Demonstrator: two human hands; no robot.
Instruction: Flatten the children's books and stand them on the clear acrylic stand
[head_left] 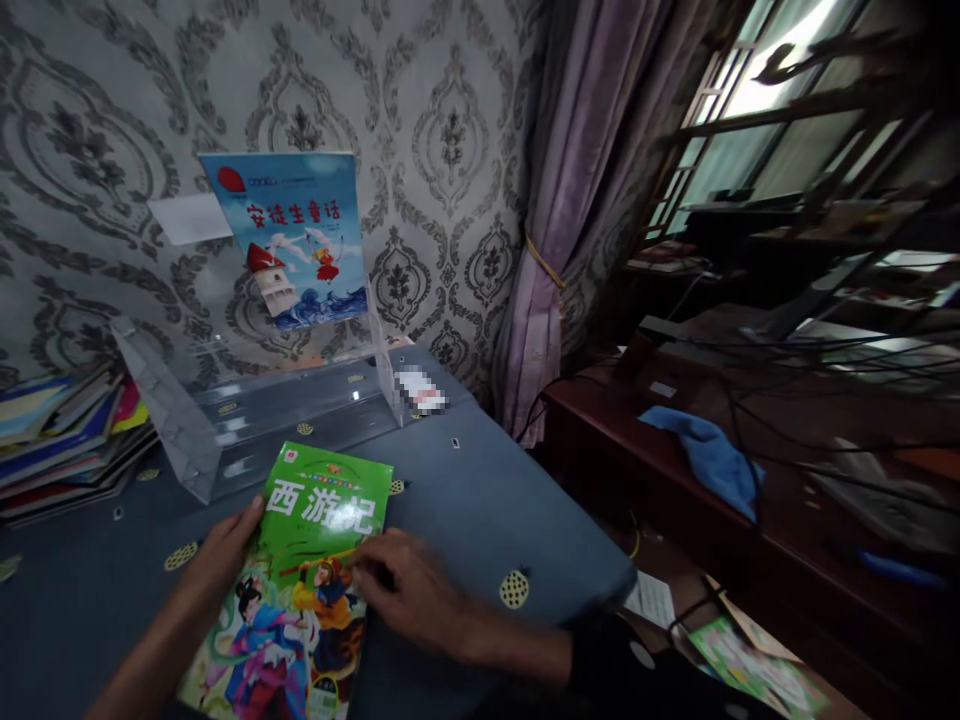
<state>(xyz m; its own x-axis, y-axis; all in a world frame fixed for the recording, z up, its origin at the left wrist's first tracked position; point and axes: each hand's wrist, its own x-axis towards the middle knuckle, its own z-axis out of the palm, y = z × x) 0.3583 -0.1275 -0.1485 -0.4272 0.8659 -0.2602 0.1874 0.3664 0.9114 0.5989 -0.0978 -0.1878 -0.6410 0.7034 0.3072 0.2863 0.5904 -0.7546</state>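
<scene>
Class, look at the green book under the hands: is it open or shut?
Shut. The green book lies flat on the table with its front cover up; left hand and right hand rest on it.

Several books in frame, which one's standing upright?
The blue-cover book, propped in the clear acrylic stand against the wall. The green book lies flat under both hands; the stack at left lies flat too.
</scene>
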